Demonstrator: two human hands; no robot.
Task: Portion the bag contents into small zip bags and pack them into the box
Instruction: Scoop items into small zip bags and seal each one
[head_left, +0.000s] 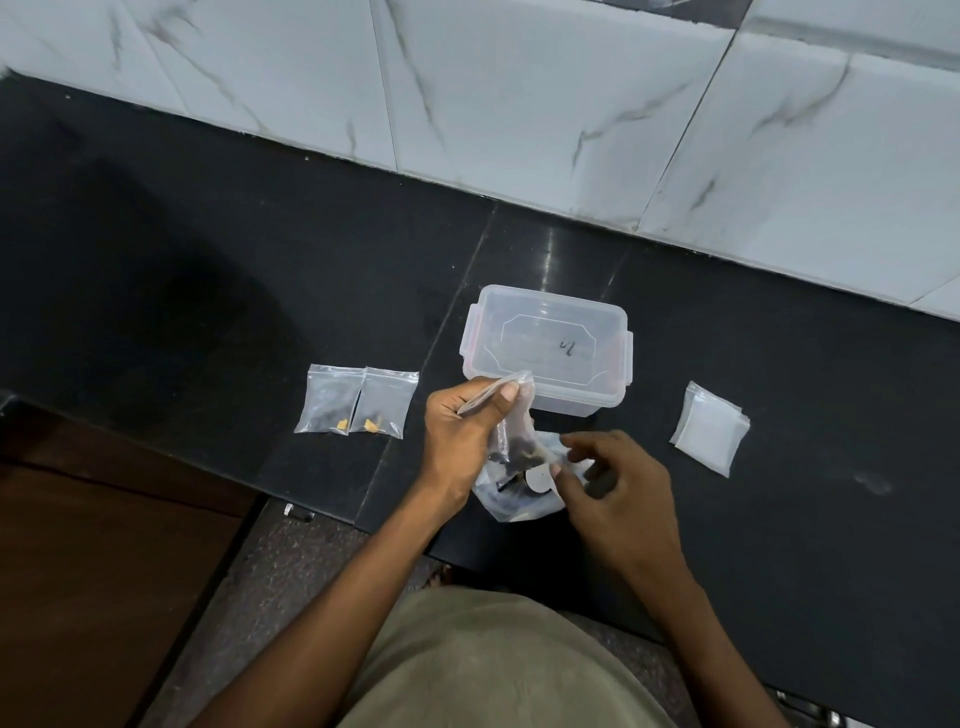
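clear small zip bag pinched in left hand — no readable labels.

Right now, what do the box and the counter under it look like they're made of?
Box: looks like clear, slightly frosted plastic; the counter shows through its walls, clips at the sides. Counter: probably polished black stone, since it mirrors a light glint and shows a seam; tile is also possible.

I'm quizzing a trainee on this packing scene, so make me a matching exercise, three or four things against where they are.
Things:
1. filled zip bags
2. empty zip bags
3. plastic box
4. large bag

Places:
A. stacked at the right
B. behind the hands
C. side by side at the left
D. under the right hand

Pairs: 1-C, 2-A, 3-B, 4-D
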